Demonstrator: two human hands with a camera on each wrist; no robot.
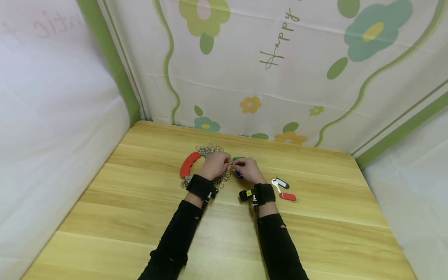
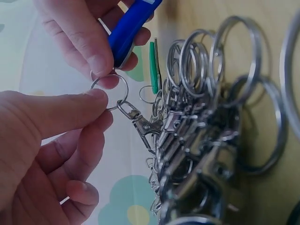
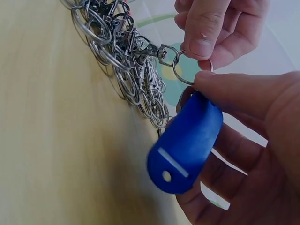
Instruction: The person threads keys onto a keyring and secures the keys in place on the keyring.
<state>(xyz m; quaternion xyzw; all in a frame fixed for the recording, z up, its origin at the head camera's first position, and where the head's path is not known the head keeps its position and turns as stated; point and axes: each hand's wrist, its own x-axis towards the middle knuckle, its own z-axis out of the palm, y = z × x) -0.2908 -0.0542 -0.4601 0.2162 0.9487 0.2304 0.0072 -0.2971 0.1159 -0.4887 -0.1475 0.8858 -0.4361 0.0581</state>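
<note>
My left hand [image 1: 215,165] pinches a metal split key ring [image 2: 127,89] between thumb and fingers. A small swivel clasp [image 2: 142,124] hangs from that ring and joins a row of similar clasps and rings on a key holder with a red handle [image 1: 188,166]. Close beside it, my right hand [image 1: 248,171] holds a blue key tag [image 3: 186,140], its thumb tip right at the same ring. In the right wrist view the tag's upper end lies by the ring; fingers hide whether they are linked. A green tag [image 2: 153,68] is past the clasps.
Right of the hands, a key [image 1: 276,184], a black-edged key tag [image 1: 282,183] and a red key tag [image 1: 287,196] lie on the wooden table [image 1: 332,217]. White printed cloth walls [image 1: 217,85] stand behind and at both sides.
</note>
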